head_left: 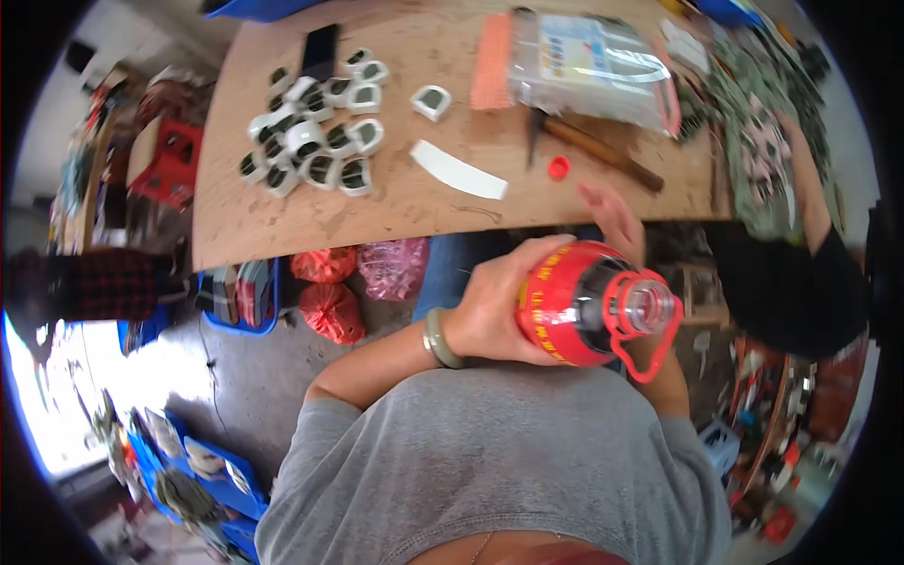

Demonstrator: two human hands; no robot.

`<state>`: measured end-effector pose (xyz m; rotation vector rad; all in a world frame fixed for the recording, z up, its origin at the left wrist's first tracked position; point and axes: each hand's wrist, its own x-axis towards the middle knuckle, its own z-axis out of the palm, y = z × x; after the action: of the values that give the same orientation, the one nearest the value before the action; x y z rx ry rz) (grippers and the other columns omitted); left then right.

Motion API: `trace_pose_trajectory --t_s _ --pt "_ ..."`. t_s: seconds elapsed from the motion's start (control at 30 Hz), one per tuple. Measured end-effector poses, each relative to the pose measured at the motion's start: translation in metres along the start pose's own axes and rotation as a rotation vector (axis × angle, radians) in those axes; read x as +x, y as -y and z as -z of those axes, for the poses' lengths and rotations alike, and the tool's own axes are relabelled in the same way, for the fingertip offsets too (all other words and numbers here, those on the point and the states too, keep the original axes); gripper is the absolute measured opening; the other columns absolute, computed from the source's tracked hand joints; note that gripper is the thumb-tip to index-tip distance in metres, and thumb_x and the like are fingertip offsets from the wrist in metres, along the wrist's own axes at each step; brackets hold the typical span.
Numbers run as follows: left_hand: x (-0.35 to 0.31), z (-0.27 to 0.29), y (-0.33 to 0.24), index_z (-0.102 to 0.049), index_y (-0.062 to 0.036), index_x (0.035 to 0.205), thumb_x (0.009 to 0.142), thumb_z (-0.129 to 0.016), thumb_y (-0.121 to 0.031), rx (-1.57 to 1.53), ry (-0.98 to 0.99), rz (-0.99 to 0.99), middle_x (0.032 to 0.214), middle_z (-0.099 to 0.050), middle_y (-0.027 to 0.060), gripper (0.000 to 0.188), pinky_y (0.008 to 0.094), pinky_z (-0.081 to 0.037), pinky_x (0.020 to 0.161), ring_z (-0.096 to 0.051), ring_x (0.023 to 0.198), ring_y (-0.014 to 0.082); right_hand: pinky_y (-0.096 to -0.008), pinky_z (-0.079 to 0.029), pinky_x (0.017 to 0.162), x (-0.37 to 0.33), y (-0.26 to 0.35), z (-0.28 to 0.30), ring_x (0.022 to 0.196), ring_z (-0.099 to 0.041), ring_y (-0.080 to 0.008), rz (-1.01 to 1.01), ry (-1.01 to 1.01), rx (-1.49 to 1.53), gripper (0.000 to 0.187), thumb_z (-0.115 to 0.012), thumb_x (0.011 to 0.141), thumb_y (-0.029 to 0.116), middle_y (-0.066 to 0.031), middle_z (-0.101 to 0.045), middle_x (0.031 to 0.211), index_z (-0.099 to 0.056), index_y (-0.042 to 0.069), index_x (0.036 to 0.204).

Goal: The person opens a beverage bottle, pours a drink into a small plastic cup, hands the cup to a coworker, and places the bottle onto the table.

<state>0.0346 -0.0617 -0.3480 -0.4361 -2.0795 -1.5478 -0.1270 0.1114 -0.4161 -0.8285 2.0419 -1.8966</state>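
**Plywood bench and an open bottle, held at the chest**

Plywood bench [282, 226], bare and pale brown, the largest item: it spans the upper picture and carries every loose part within arm's reach of the person in the grey shirt.

Clear plastic bag [589, 66], filled and lying flat at the far edge, beside an orange mesh strip [492, 58].

Red-labelled bottle [584, 303] of dark liquid, below the bench edge and close to the chest. Mouth uncapped and tipped toward the camera; a red ring and strap hang from the neck (probably the cap's tether).

Left hand [494, 306], grip closed around the bottle's body from the side, which seems to steady it while open; a pale green bangle [438, 339] sits on the wrist.

Right hand [612, 218], raised just beyond the bottle near the bench edge, blurred, fingers spread, holding nothing that shows.

Cluster of small white housings with dark inserts [315, 141], heaped together at the bench's left; one lies apart [431, 101] nearer the middle.

Wooden-handled tool [593, 146], lying aslant below the bag.

White curved strip [459, 169], flat at mid-bench.

Red cap [559, 168], loose on the bench between the strip and the tool handle, likely set down off the bottle.

Red and pink bags [331, 311] sit on the floor under the bench.
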Motion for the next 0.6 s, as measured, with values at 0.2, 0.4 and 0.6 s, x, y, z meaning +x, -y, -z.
trace_pose_trajectory --t_s 0.2,0.4,0.6 --pt "0.016 -0.026 -0.002 -0.043 -0.0073 0.141 0.053 -0.096 -0.044 -0.077 -0.016 0.043 0.126 -0.063 0.0137 0.109 0.0379 -0.055 0.091 -0.068 0.108 0.0311 -0.0436 -0.037 0.113 -0.072 0.021 0.024 0.129 -0.052 -0.0318 -0.177 0.051 0.77 0.075 -0.066 0.094 0.038 -0.0215 -0.051 0.14 -0.033 -0.005 0.146" --pt "0.037 -0.054 -0.01 -0.035 -0.0082 0.146 0.054 -0.093 -0.051 -0.06 -0.026 -0.064 0.131 -0.06 0.0142 0.117 0.0401 -0.053 0.094 -0.064 0.114 0.0316 -0.0442 -0.038 0.112 -0.058 -0.021 0.043 0.128 -0.052 -0.0325 0.143 -0.107 -0.076 0.076 -0.068 0.093 0.036 -0.0217 -0.051 0.14 -0.032 -0.005 0.146" --pt "0.055 -0.081 -0.01 -0.034 -0.0078 0.145 0.055 -0.093 -0.048 -0.17 -0.006 0.047 0.133 -0.056 0.0154 0.115 0.0406 -0.048 0.099 -0.059 0.119 0.0322 -0.0449 -0.039 0.111 -0.046 -0.039 0.061 0.127 -0.053 -0.0332 0.211 -0.113 -0.073 0.077 -0.069 0.091 0.034 -0.0219 -0.051 0.14 -0.032 -0.004 0.146"
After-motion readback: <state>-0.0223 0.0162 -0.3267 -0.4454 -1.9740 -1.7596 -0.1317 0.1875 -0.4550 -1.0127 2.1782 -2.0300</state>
